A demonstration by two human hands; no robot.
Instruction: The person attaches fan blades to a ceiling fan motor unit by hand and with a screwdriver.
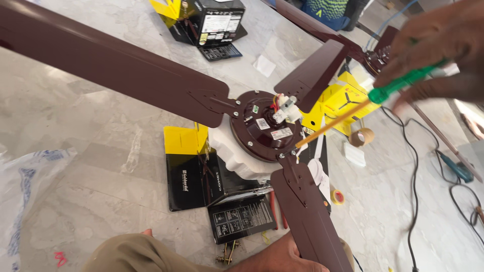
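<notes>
A brown ceiling fan motor (264,126) lies on white foam atop a black and yellow box (194,176) on the marble floor. Three brown blades reach out from it: one long to the upper left (101,60), one to the upper right (312,70), one toward me (307,211). My right hand (443,45), at the upper right, grips a green-handled screwdriver (390,90); its yellow shaft slants down, and the tip sits at the motor's right rim. My left hand (282,257) holds the near blade at the bottom edge of the view.
A second black and yellow box (206,20) stands at the top. Another brown fan part (378,55) lies under my right hand. A brown tape roll (363,136), a small yellow tape roll (338,196), a black cable (413,176), a printed leaflet (242,216) and a plastic bag (25,186) surround the fan.
</notes>
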